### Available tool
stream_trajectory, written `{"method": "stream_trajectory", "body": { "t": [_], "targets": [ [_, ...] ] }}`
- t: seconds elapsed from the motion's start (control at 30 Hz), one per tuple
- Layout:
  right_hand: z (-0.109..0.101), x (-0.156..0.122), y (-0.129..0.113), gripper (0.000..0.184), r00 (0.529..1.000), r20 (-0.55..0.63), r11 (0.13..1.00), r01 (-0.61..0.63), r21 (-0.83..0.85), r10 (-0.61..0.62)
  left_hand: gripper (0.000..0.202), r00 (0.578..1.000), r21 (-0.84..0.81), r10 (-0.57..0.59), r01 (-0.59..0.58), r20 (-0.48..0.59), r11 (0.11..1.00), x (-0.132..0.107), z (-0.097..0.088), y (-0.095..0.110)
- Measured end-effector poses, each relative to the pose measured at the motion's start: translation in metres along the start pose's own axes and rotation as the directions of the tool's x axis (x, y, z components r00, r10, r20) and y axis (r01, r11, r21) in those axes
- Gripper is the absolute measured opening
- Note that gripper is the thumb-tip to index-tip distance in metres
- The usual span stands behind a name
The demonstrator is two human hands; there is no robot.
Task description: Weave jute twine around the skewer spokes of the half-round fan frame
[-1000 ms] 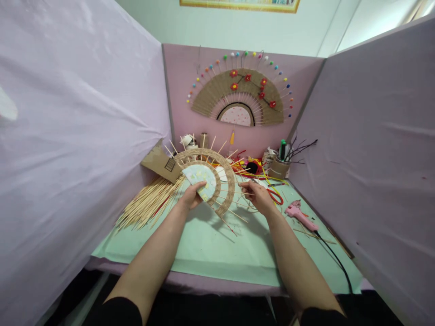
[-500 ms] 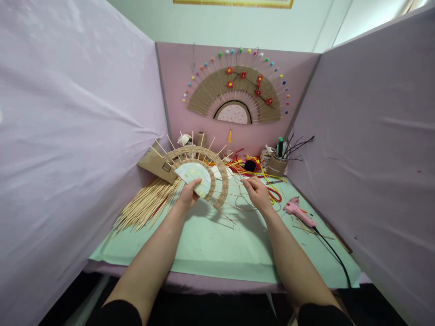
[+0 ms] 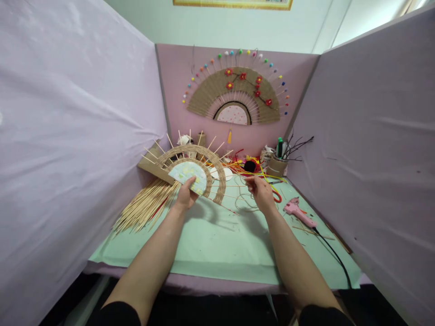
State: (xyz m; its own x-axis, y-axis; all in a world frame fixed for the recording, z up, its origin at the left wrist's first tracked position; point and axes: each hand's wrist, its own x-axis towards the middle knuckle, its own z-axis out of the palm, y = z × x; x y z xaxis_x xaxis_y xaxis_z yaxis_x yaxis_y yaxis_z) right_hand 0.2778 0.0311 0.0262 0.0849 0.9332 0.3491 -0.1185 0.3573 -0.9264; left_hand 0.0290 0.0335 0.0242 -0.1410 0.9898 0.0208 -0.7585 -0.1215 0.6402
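My left hand (image 3: pixel 186 195) grips the pale patterned half-disc at the centre of a half-made fan (image 3: pixel 200 167), held tilted above the green mat (image 3: pixel 217 240). Wooden skewers radiate from the fan, with bands of jute twine woven across them. My right hand (image 3: pixel 261 190) is closed in a pinch on a strand of twine (image 3: pixel 238 185) that runs from the fan's right side. Loose twine loops lie on the mat under that hand.
A pile of wooden skewers (image 3: pixel 146 206) lies at the left. A pink glue gun (image 3: pixel 299 213) with a black cord rests at the right. A pen cup (image 3: pixel 277 164), coloured strips (image 3: pixel 251 170) and a cardboard box (image 3: pixel 154 165) stand at the back. A finished fan (image 3: pixel 234 93) hangs on the back wall.
The fan has turned and shifted a little left in my left hand. My right hand has pulled the twine slightly right and away from the fan.
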Motion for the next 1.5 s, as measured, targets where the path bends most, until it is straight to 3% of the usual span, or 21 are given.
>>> {"method": "stream_trajectory", "body": {
  "t": [0.07, 0.17, 0.5, 0.93, 1.1, 1.3, 1.5],
  "targets": [
    [0.001, 0.001, -0.001, 0.035, 0.997, 0.040, 0.988, -0.067, 0.141, 0.062, 0.033, 1.000, -0.026, -0.004, 0.005, 0.017, 1.000, -0.001, 0.001, 0.000],
    [0.004, 0.000, 0.000, 0.024, 0.992, 0.096, 0.973, -0.100, 0.208, 0.081, 0.036, 0.999, -0.051, -0.012, 0.013, 0.030, 0.999, -0.002, 0.001, 0.001],
    [0.015, -0.015, 0.009, 0.031, 0.938, 0.303, 0.984, -0.147, -0.097, 0.170, 0.036, 0.997, -0.039, -0.071, 0.071, 0.013, 0.997, -0.004, 0.003, -0.003],
    [0.005, -0.008, 0.006, 0.033, 0.940, 0.255, 0.973, -0.213, -0.084, 0.228, 0.034, 1.000, -0.044, 0.010, -0.010, 0.005, 0.999, 0.001, 0.000, 0.002],
    [0.001, -0.006, -0.002, 0.034, 0.960, 0.229, 0.973, -0.117, -0.199, 0.162, 0.042, 0.998, -0.043, 0.058, -0.058, -0.013, 0.997, 0.005, -0.002, 0.001],
    [0.004, -0.007, -0.004, 0.026, 0.991, 0.073, 0.908, 0.129, -0.399, -0.109, 0.045, 0.993, -0.031, 0.108, -0.110, -0.053, 0.993, 0.007, -0.003, 0.001],
    [0.005, -0.011, -0.007, 0.024, 0.981, 0.170, 0.882, 0.160, -0.444, -0.093, 0.041, 0.989, 0.006, 0.135, -0.135, -0.058, 0.991, 0.002, 0.001, 0.003]
  ]
}}
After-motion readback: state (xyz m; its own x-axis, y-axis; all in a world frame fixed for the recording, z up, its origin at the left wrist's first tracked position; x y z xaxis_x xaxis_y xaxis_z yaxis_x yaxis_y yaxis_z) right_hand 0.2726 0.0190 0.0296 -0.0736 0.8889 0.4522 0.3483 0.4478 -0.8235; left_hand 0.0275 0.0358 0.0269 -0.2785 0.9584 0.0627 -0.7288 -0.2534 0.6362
